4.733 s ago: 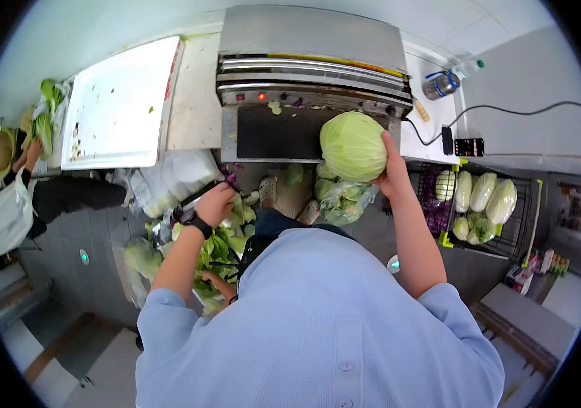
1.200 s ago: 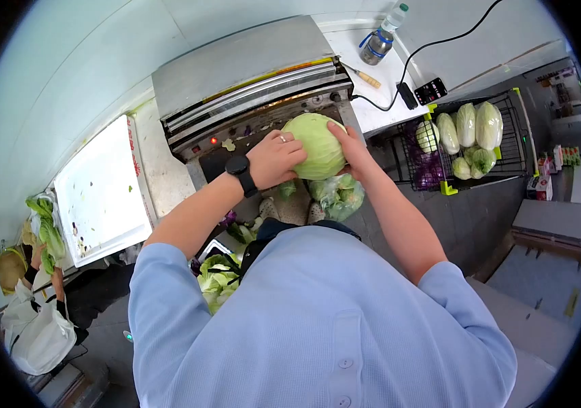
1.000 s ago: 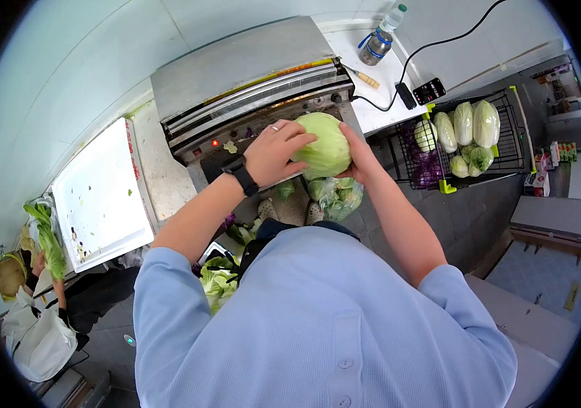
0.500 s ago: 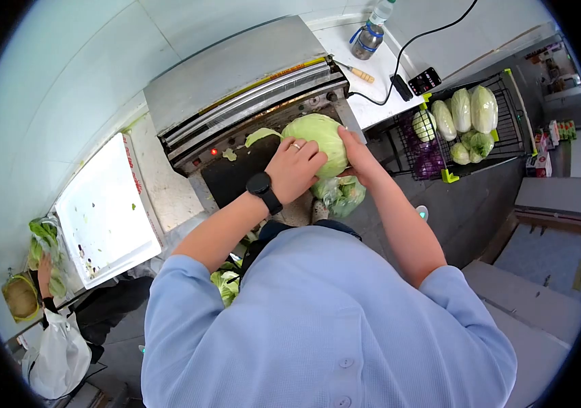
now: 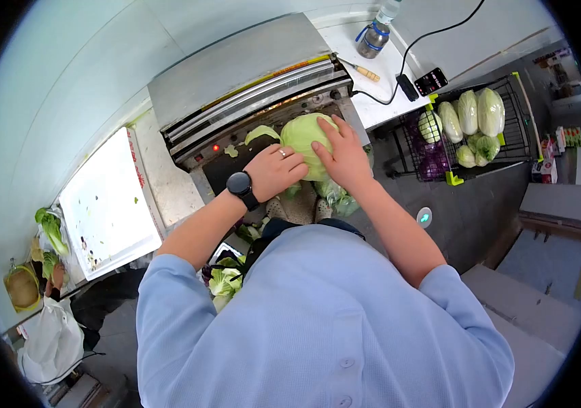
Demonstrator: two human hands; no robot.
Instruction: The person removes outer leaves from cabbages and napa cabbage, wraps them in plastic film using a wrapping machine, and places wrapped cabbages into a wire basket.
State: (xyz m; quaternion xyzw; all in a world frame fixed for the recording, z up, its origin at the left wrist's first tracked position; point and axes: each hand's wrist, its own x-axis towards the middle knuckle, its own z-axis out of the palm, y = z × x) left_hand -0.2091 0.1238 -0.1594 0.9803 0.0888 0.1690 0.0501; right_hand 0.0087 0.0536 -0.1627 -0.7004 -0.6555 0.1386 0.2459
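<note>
Wrapper (image 5: 236, 64): largest item, metal, slanted across the upper centre, film roll along its front, dark plate (image 5: 226, 173) below that.
Tray (image 5: 110, 204): white, at left, dotted with small scraps.
Cart (image 5: 527, 117): black wire with bright green corners, at right. Carries wrapped long cabbages (image 5: 491, 112), smaller green heads (image 5: 477, 149), a pale round head (image 5: 430, 127) and, nearer the wrapper, something purple in net (image 5: 433, 160).
White bag (image 5: 53, 340): lower left, near the co-worker's hand (image 5: 57, 275), which touches greens (image 5: 51, 228) beside the tray.
Cabbage (image 5: 304, 136): round, pale green, at the right part of the wrapper's front, between both hands. Can't tell how much weight rests on the wrapper.
Left hand (image 5: 277, 173): half open, fingers together and slightly bent, tips against the cabbage's left side. Wears ring and black watch (image 5: 239, 182).
Right hand (image 5: 346, 155): open, fingers and thumb spread over the cabbage's right side and top.
Clear bag (image 5: 338, 197): below the cabbage, partly covered, green inside.
Flask (image 5: 373, 41): blue strap, on white counter (image 5: 348, 41), beside a clear bottle (image 5: 388, 11).
Leaf (image 5: 261, 133): loose, just left of the cabbage.
Phone (image 5: 430, 81): screen lit, beside black adapter (image 5: 407, 87).
Tool (image 5: 367, 73): wooden handle, between wrapper and adapter.
Light (image 5: 216, 147): red, lit, on the wrapper's front.
</note>
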